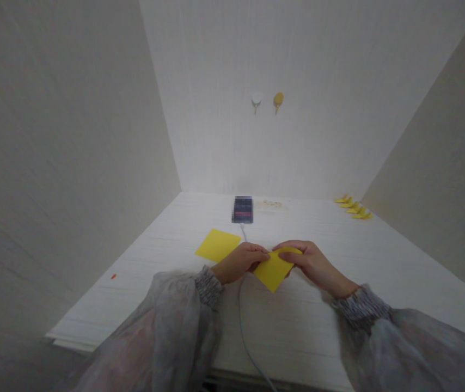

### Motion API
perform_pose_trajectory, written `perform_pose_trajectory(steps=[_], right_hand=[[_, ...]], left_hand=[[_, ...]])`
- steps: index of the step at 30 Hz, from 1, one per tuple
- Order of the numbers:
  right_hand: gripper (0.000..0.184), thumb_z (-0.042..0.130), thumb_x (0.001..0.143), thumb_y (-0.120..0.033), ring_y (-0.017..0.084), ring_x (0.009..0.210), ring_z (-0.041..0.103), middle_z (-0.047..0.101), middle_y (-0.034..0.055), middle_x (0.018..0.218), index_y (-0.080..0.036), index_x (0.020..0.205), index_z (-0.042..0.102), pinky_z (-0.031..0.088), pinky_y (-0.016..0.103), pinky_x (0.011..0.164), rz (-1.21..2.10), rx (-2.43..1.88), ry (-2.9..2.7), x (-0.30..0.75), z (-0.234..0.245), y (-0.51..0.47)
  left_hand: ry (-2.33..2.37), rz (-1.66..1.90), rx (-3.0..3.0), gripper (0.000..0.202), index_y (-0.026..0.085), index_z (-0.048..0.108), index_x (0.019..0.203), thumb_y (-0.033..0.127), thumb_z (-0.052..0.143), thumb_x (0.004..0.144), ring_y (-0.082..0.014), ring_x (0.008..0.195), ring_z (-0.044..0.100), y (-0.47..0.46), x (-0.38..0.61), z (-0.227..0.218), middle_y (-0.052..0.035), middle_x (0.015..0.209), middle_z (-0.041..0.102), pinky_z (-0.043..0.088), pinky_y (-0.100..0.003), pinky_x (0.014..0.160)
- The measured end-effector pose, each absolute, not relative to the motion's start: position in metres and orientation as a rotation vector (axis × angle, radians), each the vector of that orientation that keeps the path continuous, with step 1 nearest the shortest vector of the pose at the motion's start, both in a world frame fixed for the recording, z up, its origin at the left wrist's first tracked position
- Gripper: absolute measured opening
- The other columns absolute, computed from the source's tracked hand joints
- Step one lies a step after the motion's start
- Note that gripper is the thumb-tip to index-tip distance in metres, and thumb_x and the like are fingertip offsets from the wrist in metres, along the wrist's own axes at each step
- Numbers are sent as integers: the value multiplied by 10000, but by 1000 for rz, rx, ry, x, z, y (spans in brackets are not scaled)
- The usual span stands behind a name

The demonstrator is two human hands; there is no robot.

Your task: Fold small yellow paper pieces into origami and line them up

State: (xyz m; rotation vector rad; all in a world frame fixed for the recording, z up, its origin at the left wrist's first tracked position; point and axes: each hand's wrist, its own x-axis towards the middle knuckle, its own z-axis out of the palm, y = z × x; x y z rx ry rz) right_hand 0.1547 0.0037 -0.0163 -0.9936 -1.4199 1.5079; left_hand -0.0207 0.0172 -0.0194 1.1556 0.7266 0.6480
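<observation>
Both of my hands hold one yellow paper sheet [274, 269] just above the white table [318, 326]. My left hand [241, 261] pinches its left edge with fingers closed. My right hand [312, 262] grips the right side, fingers curled over the top edge, which is bent over. A second yellow sheet [218, 244] lies flat on the table, to the left of my left hand.
A dark phone [243, 209] lies behind my hands, with a grey cable [242, 321] running from it to the table's front edge. Several small folded yellow paper pieces [354, 207] sit at the back right corner. Two hooks [267, 100] hang on the rear wall. Walls close in on both sides.
</observation>
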Motion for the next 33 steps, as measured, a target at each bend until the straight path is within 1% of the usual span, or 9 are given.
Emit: perform_pose_trajectory(steps=[4, 8, 14, 18, 21, 24, 27, 33], right_hand=[[113, 579, 621, -179, 130, 563, 557, 628, 5, 631, -180, 702, 657, 449, 254, 517, 1453, -968, -1404, 155, -16, 3], [135, 538, 614, -142, 126, 580, 554, 621, -7, 624, -192, 669, 650, 434, 252, 566, 1432, -935, -1418, 155, -15, 3], [134, 518, 630, -153, 133, 593, 545, 614, -15, 636, -201, 675, 635, 422, 265, 601, 1415, -924, -1441, 156, -17, 3], [110, 550, 625, -155, 133, 635, 541, 616, -5, 673, -191, 670, 644, 412, 257, 628, 1363, -930, -1482, 156, -16, 3], [96, 566, 631, -166, 137, 665, 543, 617, 2, 693, -185, 675, 649, 410, 258, 651, 1328, -932, -1521, 157, -17, 4], [95, 581, 637, -179, 138, 679, 548, 620, 7, 708, -179, 697, 654, 411, 259, 662, 1336, -913, -1565, 158, -20, 6], [98, 580, 652, -176, 132, 690, 547, 624, 3, 724, -184, 714, 656, 410, 251, 669, 1338, -902, -1604, 159, -23, 8], [111, 560, 677, -189, 132, 698, 538, 612, 3, 733, -186, 738, 653, 415, 243, 653, 1281, -881, -1694, 161, -16, 4]], left_hand=[[688, 642, 1126, 132, 125, 615, 679, 236, 554, 643, -131, 616, 546, 17, -22, -17, -37, 620, 598, 386, -224, 568], [706, 647, 1140, 135, 136, 624, 685, 238, 540, 655, -141, 628, 550, 18, -23, -18, -47, 624, 600, 389, -226, 562], [653, 654, 1135, 140, 127, 622, 695, 226, 528, 665, -120, 595, 527, 18, -23, -20, -41, 638, 589, 369, -221, 558], [643, 679, 1138, 129, 115, 608, 675, 215, 526, 676, -73, 512, 456, 19, -24, -19, -11, 591, 542, 317, -191, 502], [642, 681, 1171, 156, 114, 579, 626, 251, 534, 683, -57, 478, 408, 19, -25, -18, 10, 546, 492, 278, -186, 468], [687, 667, 1237, 226, 112, 535, 578, 319, 567, 662, -52, 455, 379, 19, -24, -17, 27, 512, 458, 246, -188, 447], [717, 665, 1274, 255, 109, 527, 586, 351, 585, 644, -52, 455, 385, 19, -23, -18, 29, 513, 465, 248, -189, 449], [701, 658, 1258, 259, 104, 541, 610, 357, 589, 637, -56, 476, 413, 19, -24, -18, 18, 539, 492, 277, -190, 469]])
